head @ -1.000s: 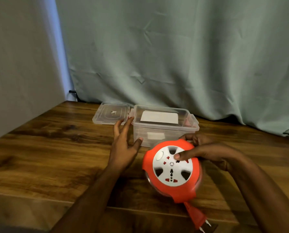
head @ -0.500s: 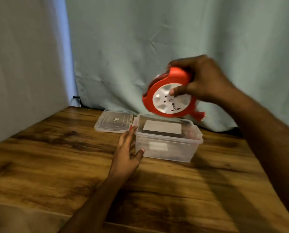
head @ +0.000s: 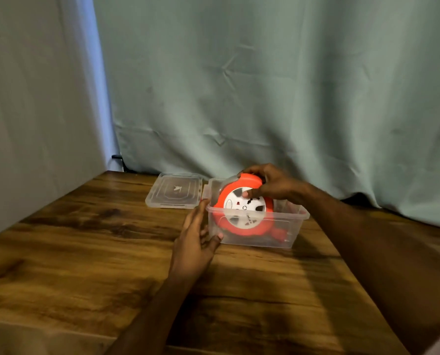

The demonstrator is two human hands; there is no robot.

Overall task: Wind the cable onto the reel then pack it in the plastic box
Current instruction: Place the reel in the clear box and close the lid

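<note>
The red cable reel (head: pixel 242 201), with its white socket face turned toward me, stands tilted inside the clear plastic box (head: pixel 297 228); its lower half shows through the box's front wall. My right hand (head: pixel 270 184) grips the reel's top edge, thumb on the white face. The red plug (head: pixel 280 233) lies low in the box at the right. My left hand (head: pixel 196 237) rests against the box's left front corner, fingers straight, thumb on the front wall.
The box's clear lid (head: pixel 175 190) lies flat on the wooden table (head: pixel 85 252) just left of the box. A green curtain hangs close behind, and a grey wall borders the table at the left.
My right hand has brought the reel down from above the box into it. My left hand has stayed at the box's left corner.
</note>
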